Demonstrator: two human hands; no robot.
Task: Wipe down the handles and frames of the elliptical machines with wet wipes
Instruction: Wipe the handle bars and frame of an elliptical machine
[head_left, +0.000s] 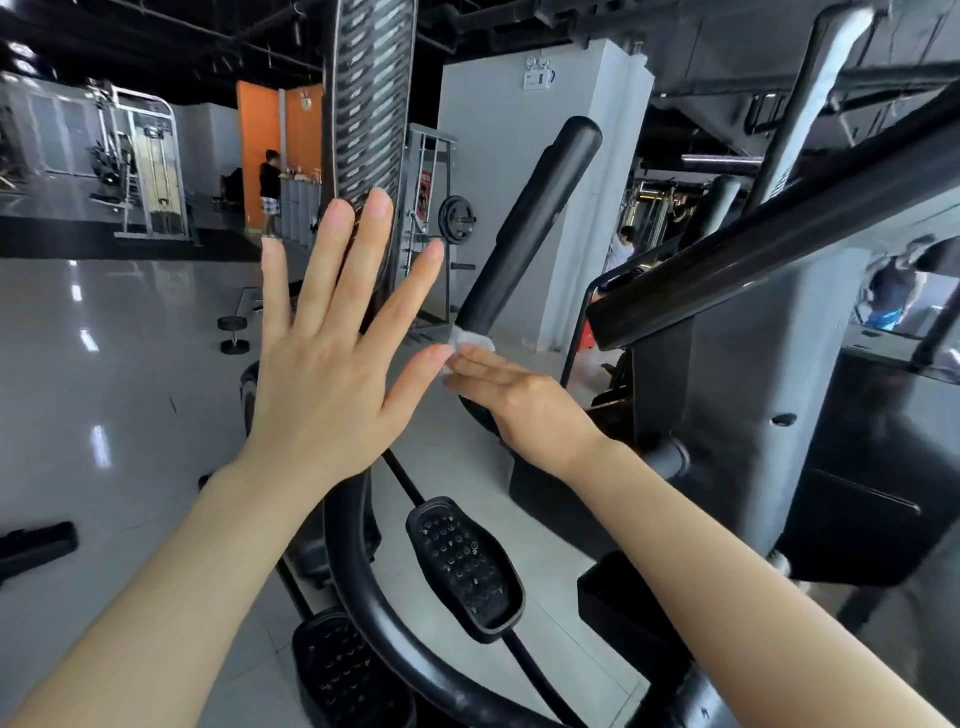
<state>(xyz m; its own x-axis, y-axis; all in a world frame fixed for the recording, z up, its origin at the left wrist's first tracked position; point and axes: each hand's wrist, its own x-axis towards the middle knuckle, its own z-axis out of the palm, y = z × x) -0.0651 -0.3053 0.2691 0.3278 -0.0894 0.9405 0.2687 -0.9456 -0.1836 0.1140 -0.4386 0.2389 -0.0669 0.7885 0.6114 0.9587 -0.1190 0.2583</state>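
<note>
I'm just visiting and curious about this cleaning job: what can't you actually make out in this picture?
- Wet wipe: mostly hidden by the right hand in the head view; only a white scrap shows at the handle.
- The handle's lower stretch: covered by both hands.
- Left hand: hides the ribbed column behind it.
- People in the background: too small and blurred.

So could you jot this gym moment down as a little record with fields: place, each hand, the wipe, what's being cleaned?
place: gym floor, at an elliptical machine
left hand: raised, fingers straight and spread, holding nothing
right hand: presses a white wet wipe against the lower end of the black handle
wipe: small, bunched at the fingertips
pedals: black, studded, below the arms
background: weight rack, people standing farther off
</note>
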